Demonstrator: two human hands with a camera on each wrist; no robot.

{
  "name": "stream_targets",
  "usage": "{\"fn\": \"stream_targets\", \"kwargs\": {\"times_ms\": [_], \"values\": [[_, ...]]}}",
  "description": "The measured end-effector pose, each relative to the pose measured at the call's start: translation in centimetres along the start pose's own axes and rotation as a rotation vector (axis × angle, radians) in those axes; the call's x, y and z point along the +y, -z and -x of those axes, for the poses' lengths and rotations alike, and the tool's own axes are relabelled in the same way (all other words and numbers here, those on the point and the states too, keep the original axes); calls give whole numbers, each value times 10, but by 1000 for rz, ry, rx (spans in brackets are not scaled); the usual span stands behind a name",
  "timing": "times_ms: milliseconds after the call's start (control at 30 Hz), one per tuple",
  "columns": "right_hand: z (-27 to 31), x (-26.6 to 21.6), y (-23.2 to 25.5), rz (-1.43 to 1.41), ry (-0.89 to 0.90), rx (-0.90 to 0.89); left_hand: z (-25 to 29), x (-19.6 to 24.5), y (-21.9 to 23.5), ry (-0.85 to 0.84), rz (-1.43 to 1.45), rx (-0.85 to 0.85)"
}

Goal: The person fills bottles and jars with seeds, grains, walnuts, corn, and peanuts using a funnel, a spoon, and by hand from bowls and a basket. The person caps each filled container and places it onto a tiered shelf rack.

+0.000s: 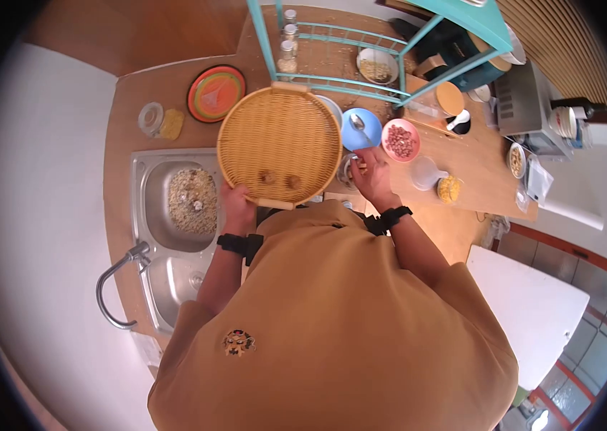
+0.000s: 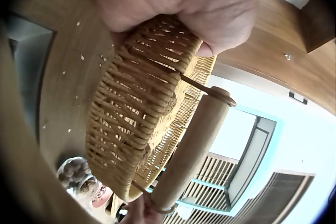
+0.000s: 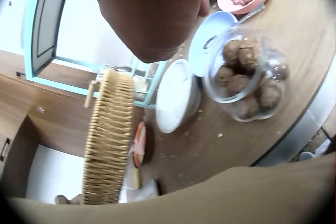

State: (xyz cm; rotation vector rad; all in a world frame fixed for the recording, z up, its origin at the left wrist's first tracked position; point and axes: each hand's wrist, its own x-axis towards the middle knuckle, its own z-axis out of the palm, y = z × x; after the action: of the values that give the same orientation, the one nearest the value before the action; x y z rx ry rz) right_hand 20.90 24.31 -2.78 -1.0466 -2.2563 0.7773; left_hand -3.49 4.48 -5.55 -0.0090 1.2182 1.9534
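Brown cloth of a shirt is nearest to the head view, and the two hands reach out past it. The left hand grips the rim of a round woven tray near one wooden handle. A line from that handle to the far handle points away from the body. Two brown lumps sit in the tray on the side close to the body, a little apart. To the right of the tray is a clear jar with brown balls inside. Its round mouth is close by the right hand, so that hand is much nearer to it than the left one. The right hand's fingertips are hard to see, so I cannot tell if they hold a ball. Past the jar, on the table, are a blue bowl with a spoon in it and a pink bowl of small red nuts. Left of the tray, a sink has pale bits in it. Farther off stands a blue-green rack.
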Motion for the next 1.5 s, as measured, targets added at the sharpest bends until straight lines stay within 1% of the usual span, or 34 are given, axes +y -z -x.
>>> {"fn": "stream_targets", "kwargs": {"times_ms": [33,100,133,200,233,300,333,400,433,500,533,600,633,700,733,767,833,900,967,1000,1067,1100,1167,1200,1233,1267,1300,1367,1433,1500], "values": [[-9,-22,2,-15,8,-10,-1,-1,1,8,1,-23],[-20,-57,-2,-93,367,-46,-5,-8,5,-9,-29,-33],[-22,-67,-8,-96,366,-46,-6,-10,5,-14,-53,-59],[-26,-83,-18,14,408,-504,-4,-11,-2,-8,-42,-81],[-25,-82,-25,22,401,-498,-3,-12,-6,-1,-29,-100],[-23,-71,-36,89,382,-681,2,-8,-17,8,-23,-105],[-27,-72,-29,96,375,-678,3,-8,-20,12,-22,-95],[-32,-72,-12,-161,267,-589,1,-10,-14,19,-19,-85],[-33,-67,-5,-156,263,-592,0,-11,-11,17,-17,-70],[-31,-53,13,-294,-207,-60,-3,-10,-4,-4,-15,-60],[-30,-41,20,-291,-212,-64,-2,-9,-2,-27,-20,-51],[-23,-6,25,-48,-314,16,1,-7,-1,-32,-11,-23],[-14,10,24,-47,-316,22,1,-5,-2,-42,-1,3],[8,43,12,54,-255,-299,1,-3,-4,-32,-3,10],[19,53,5,107,-156,-315,1,-3,-4,-24,-4,25],[25,56,2,109,-156,-313,0,-3,-3,-25,-3,22],[32,58,-1,69,-65,-338,-1,-2,-1,-28,-5,-10],[32,59,-2,81,-75,-336,-2,-3,1,-25,9,-23],[30,58,-4,70,-141,-229,1,-1,-3,-22,23,-35],[28,58,-3,67,-139,-231,3,0,-5,-21,26,-39],[22,58,-1,143,-44,-351,5,-1,-10,-24,28,-42],[20,56,-1,138,-38,-351,5,-2,-11,-26,24,-38],[14,46,-5,166,-32,-332,3,-5,-5,-49,16,-17],[11,38,-8,153,-15,-341,0,-10,2,-39,11,-43],[6,25,-8,80,-57,-214,-2,-14,9,-28,6,-67],[2,11,-6,6,-105,-89,-3,-15,11,-41,3,-50],[-3,-1,-6,-5,-97,-100,-4,-17,13,-38,8,-61],[-12,-28,-5,-58,-39,-21,-1,-15,7,-40,11,-70],[-17,-50,-5,-83,-8,-53,2,-9,-2,-40,-9,-83],[-21,-60,-10,-60,196,-135,3,-8,-5,-43,-13,-80]]}}
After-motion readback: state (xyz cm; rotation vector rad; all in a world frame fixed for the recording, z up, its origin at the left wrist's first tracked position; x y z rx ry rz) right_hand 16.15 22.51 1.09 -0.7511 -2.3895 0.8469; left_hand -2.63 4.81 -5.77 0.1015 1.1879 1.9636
